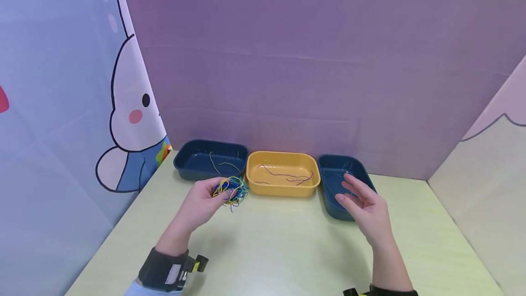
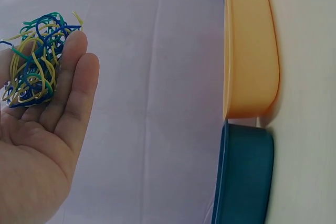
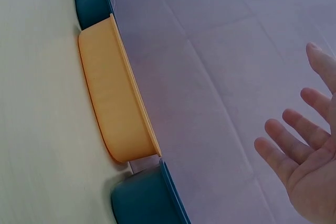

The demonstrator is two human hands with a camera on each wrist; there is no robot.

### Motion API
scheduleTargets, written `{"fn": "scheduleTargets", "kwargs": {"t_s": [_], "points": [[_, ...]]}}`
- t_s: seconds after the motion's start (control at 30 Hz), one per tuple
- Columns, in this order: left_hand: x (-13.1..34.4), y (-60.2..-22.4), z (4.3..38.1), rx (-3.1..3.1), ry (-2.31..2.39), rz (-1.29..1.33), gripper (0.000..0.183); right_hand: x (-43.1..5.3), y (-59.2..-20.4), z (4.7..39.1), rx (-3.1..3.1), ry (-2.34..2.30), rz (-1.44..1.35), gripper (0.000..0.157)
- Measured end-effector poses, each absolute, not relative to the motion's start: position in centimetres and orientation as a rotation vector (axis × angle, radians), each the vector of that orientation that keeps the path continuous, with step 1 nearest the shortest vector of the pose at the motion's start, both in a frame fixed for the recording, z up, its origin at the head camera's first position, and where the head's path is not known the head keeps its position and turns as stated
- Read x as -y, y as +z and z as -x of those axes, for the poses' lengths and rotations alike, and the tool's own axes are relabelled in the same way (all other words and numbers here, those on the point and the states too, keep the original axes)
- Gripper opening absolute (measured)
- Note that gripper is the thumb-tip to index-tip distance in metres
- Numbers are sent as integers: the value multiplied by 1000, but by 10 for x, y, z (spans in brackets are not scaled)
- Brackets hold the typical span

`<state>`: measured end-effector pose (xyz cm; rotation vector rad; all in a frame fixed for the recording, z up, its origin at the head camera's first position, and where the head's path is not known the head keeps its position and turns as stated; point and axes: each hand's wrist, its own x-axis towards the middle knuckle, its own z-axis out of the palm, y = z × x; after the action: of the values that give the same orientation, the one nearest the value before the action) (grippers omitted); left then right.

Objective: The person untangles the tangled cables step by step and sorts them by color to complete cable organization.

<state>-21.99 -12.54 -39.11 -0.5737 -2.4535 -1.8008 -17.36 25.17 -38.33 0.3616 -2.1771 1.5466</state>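
In the head view my left hand (image 1: 202, 203) holds a tangled bundle of thin coloured wires (image 1: 232, 191), yellow, blue and green, between thumb and fingers. The left wrist view shows the same wire bundle (image 2: 39, 66) resting against the curled fingers, the thumb partly hidden behind it. My right hand (image 1: 369, 211) is raised with fingers spread and nothing in them, overlapping the right dark blue tray (image 1: 339, 211) in the head view. Loose purple wires (image 1: 283, 175) lie in the yellow tray (image 1: 283, 190) in the middle. Two yellowish wires (image 1: 213, 162) lie in the left dark blue tray (image 1: 193, 172).
The three trays stand in a row along the back of the pale table (image 1: 283, 250), against a purple cloth backdrop (image 1: 308, 58). A blue cartoon-printed cloth (image 1: 53, 172) borders the left side, and a pale cloth panel (image 1: 489, 186) the right.
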Motion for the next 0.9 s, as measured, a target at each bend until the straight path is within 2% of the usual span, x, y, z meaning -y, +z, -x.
{"fn": "scheduleTargets", "kwargs": {"t_s": [0.23,0.47,0.7,0.9], "points": [[113,-372,202,2430,-1878,629,21,-254,-400,184,2192,1546,-391,55],[96,-397,211,2387,-2009,706,23,-239,-413,190,2245,1486,-559,58],[79,-409,210,2361,-2069,764,21,-214,-400,177,2310,1461,-660,58],[66,-393,195,2396,-2027,813,18,-190,-385,162,2279,1455,-809,52]]}}
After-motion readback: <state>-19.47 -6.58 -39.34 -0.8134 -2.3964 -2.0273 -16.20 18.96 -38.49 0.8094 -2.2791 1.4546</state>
